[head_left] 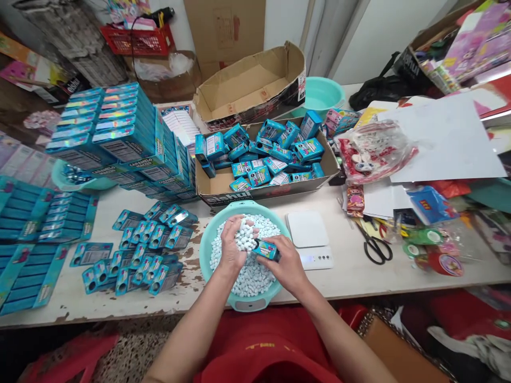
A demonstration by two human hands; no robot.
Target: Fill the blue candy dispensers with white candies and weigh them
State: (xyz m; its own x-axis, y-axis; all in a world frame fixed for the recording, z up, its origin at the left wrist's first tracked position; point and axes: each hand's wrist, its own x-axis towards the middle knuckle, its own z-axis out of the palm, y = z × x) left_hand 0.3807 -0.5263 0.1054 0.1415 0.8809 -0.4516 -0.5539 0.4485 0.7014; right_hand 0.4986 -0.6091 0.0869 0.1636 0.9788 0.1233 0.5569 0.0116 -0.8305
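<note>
Left hand (232, 242) cupped over the teal basin (207, 250), fingers curled round a heap of small white candies (249, 236). Right hand (285, 263) pinching a small blue box (266, 249) by its far end, open mouth turned toward the left palm, box touching the heap.

Best done, by the look of it, with the box mouth held level and tight against the palm, so strays drop back into the basin rather than onto the bench (351, 271). Worth tilting the left hand slowly, feeding a few pieces at a time, and keeping both hands low over the pile. Thumb clear of the opening, grip kept at the box's closed end. Whether the box is already part full, cannot tell.

Candies: white, tiny, pellet-like, matte, filling the basin nearly to the rim. Box: narrow, glossy, bright blue with a colourful printed panel, same kind as those tumbled in the cardboard tray (323, 178) just behind the basin and as the empty flat ones (147, 244) scattered to the left. Small white scale (309, 236) just right of the basin; black scissors (373, 246) farther right. Stacked blue cartons (120, 133) at the back left.
</note>
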